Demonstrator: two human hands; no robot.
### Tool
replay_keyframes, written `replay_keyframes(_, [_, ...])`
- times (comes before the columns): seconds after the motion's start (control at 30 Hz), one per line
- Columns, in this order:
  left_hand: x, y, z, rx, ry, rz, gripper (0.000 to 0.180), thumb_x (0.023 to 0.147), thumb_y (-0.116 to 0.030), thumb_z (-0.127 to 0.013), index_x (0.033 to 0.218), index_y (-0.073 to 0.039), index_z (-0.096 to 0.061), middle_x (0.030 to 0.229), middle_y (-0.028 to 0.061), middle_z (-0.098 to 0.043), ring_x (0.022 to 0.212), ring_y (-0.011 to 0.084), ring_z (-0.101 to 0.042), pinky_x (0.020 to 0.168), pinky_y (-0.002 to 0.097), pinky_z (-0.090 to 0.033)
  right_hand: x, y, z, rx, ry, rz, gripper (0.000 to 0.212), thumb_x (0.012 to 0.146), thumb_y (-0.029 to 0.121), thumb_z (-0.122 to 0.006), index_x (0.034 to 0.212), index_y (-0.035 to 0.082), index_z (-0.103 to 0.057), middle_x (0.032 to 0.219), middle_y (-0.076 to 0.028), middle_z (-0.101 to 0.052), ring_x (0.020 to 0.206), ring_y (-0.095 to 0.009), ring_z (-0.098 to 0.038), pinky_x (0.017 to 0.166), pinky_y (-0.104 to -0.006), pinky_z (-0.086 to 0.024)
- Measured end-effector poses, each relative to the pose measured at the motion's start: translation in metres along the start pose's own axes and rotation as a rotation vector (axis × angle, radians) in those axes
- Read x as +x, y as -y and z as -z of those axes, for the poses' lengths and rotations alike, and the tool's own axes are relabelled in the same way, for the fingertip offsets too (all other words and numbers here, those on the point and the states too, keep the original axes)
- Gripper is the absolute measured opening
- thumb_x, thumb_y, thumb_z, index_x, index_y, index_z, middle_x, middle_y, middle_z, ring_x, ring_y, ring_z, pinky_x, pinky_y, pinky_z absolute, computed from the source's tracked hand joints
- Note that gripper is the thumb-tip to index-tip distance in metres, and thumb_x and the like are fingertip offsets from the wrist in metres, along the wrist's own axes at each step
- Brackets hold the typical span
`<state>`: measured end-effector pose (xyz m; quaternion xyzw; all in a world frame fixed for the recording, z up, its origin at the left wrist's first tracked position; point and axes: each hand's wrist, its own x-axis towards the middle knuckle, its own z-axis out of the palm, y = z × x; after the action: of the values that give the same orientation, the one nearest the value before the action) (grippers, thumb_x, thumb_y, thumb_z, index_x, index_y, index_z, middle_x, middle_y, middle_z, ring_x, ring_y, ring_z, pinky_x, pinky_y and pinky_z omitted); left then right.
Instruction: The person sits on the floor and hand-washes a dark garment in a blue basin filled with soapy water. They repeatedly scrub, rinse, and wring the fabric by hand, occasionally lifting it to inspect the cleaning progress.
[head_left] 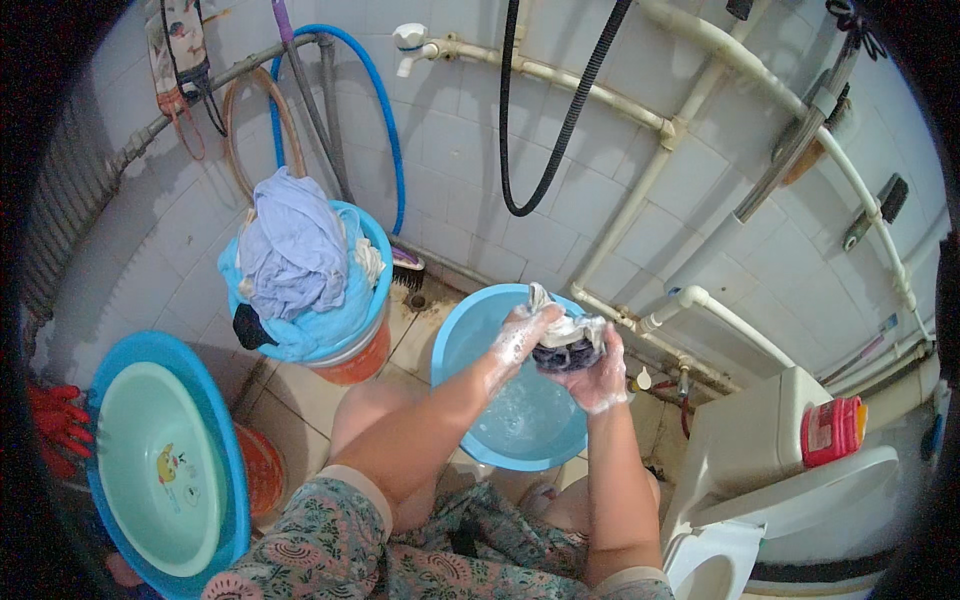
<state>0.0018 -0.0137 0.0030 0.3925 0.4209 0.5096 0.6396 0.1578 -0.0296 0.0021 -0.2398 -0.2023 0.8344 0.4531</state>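
Head view, soapy cloth [570, 352]: at the centre of the frame, above the blue basin [450, 350].
Left hand [532, 326]: its fingers grasp the upper left part.
Right hand [598, 380]: its fingers grasp the right side.
Good rubbing: probably fold against fold, kept over the basin, so drips fall inside.

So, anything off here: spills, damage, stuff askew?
Mildly: laundry is heaped above the rim of the blue basin near the tiled wall, a dark piece hanging at its edge, so it looks overfull. No clear spill or damage.
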Motion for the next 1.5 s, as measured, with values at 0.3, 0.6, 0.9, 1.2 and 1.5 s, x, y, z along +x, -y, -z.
replay_keyframes(0.3, [-0.005, -0.008, 0.007, -0.581, 0.301, 0.425, 0.061, 0.083, -0.061, -0.041, 0.104, -0.006, -0.056, 0.103, 0.0140, -0.060, 0.101, 0.0269, -0.056, 0.092, 0.0442, -0.038, 0.018, -0.004, 0.019, -0.188, -0.433, 0.533, 0.021, 0.073, 0.009, -0.057, 0.093, 0.005, -0.053, 0.090, -0.008, -0.059, 0.083, -0.022, -0.058, 0.072, -0.0338, -0.049])
replay_keyframes(0.6, [0.016, -0.004, 0.019, -0.497, 0.053, 0.176, 0.030, 0.086, -0.025, -0.055, 0.108, -0.005, -0.054, 0.087, 0.0039, -0.057, 0.077, 0.0153, -0.055, 0.071, 0.0310, -0.048, -0.003, -0.024, -0.027, -1.113, -0.275, 0.804, 0.051, 0.073, 0.022, -0.066, 0.117, 0.001, -0.052, 0.115, -0.010, -0.054, 0.102, -0.019, -0.053, 0.090, -0.0298, -0.040])
replay_keyframes(0.9, [-0.008, 0.015, -0.023, -0.350, -0.316, -0.008, 0.035, 0.084, -0.040, -0.056, 0.066, -0.010, -0.051, 0.063, 0.0001, -0.046, 0.057, 0.0125, -0.043, 0.051, 0.0309, -0.039, 0.012, -0.034, -0.022, -0.775, -0.589, 0.645, 0.020, 0.072, 0.019, -0.066, 0.080, 0.005, -0.055, 0.078, -0.008, -0.059, 0.076, -0.023, -0.057, 0.070, -0.0387, -0.045])
replay_keyframes(1.2, [-0.010, 0.019, -0.016, -0.355, -0.268, 0.166, 0.025, 0.081, -0.029, -0.058, 0.070, -0.008, -0.050, 0.065, 0.0021, -0.046, 0.052, 0.0146, -0.043, 0.048, 0.0323, -0.040, 0.012, -0.057, -0.017, -1.314, -0.573, 0.849, 0.019, 0.074, 0.022, -0.064, 0.081, 0.006, -0.056, 0.081, -0.011, -0.058, 0.077, -0.025, -0.057, 0.068, -0.0380, -0.045])
replay_keyframes(1.5, [0.014, 0.013, 0.009, -0.470, 0.024, -0.001, 0.029, 0.084, -0.034, -0.054, 0.093, -0.007, -0.050, 0.075, 0.0020, -0.048, 0.061, 0.0147, -0.046, 0.065, 0.0292, -0.044, 0.006, -0.016, -0.016, -0.114, -0.283, 0.074, 0.030, 0.083, 0.028, -0.051, 0.106, 0.008, -0.052, 0.099, -0.009, -0.058, 0.090, -0.023, -0.057, 0.078, -0.0384, -0.049])
